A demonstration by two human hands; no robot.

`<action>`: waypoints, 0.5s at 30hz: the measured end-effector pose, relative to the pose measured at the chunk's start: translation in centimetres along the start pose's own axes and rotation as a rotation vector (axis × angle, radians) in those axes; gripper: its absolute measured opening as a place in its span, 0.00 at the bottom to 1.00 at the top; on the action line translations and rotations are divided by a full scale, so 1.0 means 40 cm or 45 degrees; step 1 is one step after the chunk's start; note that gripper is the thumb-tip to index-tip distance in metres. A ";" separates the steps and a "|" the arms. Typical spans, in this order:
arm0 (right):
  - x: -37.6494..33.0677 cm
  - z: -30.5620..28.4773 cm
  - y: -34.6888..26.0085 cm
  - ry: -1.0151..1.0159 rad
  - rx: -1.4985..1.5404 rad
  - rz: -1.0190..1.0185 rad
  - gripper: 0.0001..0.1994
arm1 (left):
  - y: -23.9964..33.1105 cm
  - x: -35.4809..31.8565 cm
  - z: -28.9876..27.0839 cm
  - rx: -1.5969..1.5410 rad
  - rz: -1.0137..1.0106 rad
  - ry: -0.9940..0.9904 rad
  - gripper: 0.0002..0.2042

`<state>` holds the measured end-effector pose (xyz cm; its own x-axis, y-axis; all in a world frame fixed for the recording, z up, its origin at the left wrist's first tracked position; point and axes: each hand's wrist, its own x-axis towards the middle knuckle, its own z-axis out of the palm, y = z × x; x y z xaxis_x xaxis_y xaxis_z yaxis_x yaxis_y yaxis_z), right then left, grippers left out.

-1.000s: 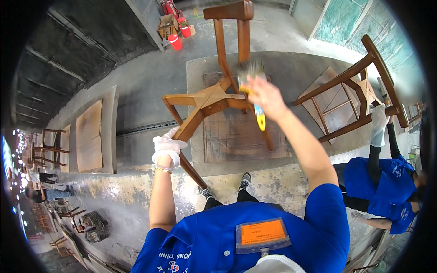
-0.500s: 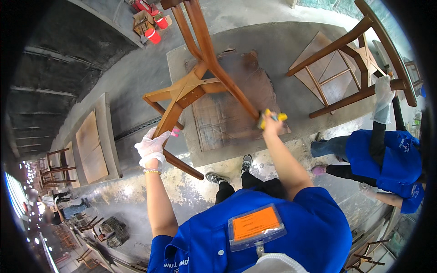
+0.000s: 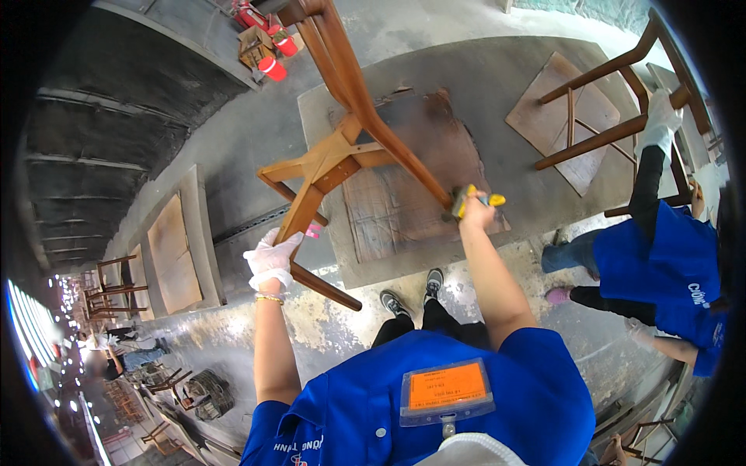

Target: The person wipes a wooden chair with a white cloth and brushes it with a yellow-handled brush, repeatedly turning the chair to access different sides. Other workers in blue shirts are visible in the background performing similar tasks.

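Note:
My left hand (image 3: 272, 258), in a thin white glove, is closed around a lower wooden bar of a brown chair frame (image 3: 320, 167). The frame is tilted over the grey table (image 3: 497, 70), with its crossed seat supports facing me. In my bare right hand (image 3: 475, 213) is a small yellow tool (image 3: 471, 201) with a dark end; its exact kind is hard to make out. That dark end is at the tip of a chair leg (image 3: 416, 172), touching it or very close. Stained brown cardboard (image 3: 388, 210) lies on the table below the frame.
To the right, a person in a blue shirt (image 3: 645, 264) grips another chair frame (image 3: 598, 140) with a gloved hand, above a cardboard sheet (image 3: 571, 167). A second table (image 3: 203, 233) stands left. Red buckets (image 3: 272, 68) sit on the floor at the far left.
My view has shifted slightly, so the scene sits further right. My hands keep their holds, with the yellow tool still at the leg tip. The co-worker's chair frame has turned.

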<state>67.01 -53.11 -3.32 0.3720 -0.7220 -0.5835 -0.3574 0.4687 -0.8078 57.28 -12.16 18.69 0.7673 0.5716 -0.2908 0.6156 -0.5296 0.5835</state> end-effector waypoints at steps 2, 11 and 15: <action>-0.122 0.136 -0.075 -0.340 0.305 -0.192 0.08 | 0.009 -0.009 -0.003 0.012 0.057 -0.019 0.27; -0.452 0.428 -0.585 -1.388 1.161 -0.155 0.13 | 0.043 -0.015 -0.013 0.060 0.005 -0.022 0.28; -0.347 0.259 -0.375 -0.960 0.669 0.091 0.11 | 0.021 0.002 -0.020 0.110 0.034 -0.083 0.29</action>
<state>76.07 -44.84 16.05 0.8895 -0.2461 -0.3849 -0.0350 0.8034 -0.5944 57.71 -12.05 19.74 0.7921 0.5158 -0.3263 0.6056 -0.5979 0.5252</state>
